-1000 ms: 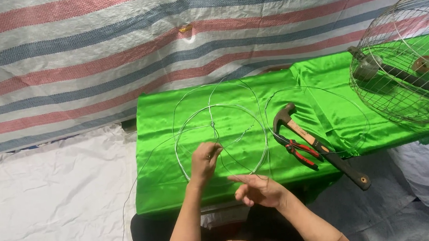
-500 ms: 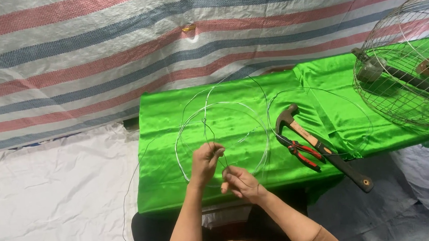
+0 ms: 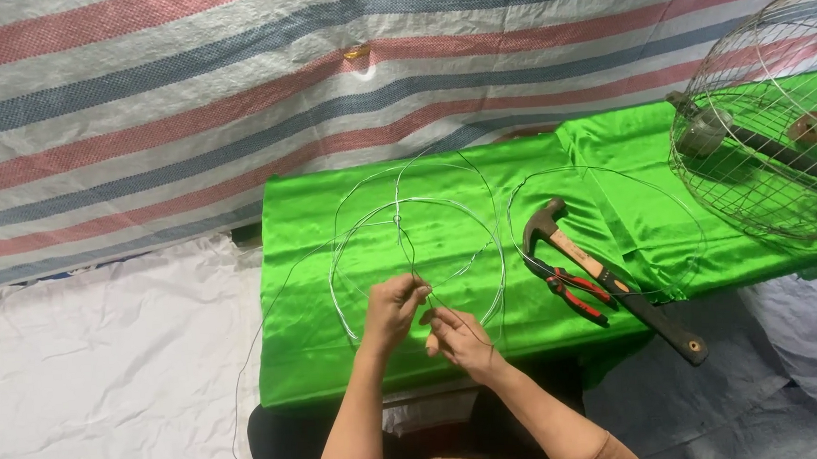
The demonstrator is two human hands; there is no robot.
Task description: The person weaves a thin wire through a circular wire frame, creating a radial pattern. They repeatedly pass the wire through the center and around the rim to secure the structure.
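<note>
Thin wire loops point(image 3: 408, 222) lie coiled on a bright green cloth point(image 3: 318, 292) that covers a low table. My left hand point(image 3: 392, 306) pinches the wire at the near side of the loops, fingers closed on it. My right hand point(image 3: 459, 335) is just beside it, fingertips closed on the same strand of wire. The two hands nearly touch above the cloth's front part. A loose wire end trails off the left edge of the cloth toward the floor.
A claw hammer point(image 3: 610, 279) with a wooden and black handle lies to the right, with red-handled pliers point(image 3: 575, 290) next to it. A round wire cage point(image 3: 771, 132) stands at far right. A striped tarp point(image 3: 137, 114) hangs behind; white sheeting point(image 3: 88, 391) covers the floor.
My right hand has moved left from open space near the cloth's front edge up to my left hand and closed on the wire. The left hand has stayed on the wire.
</note>
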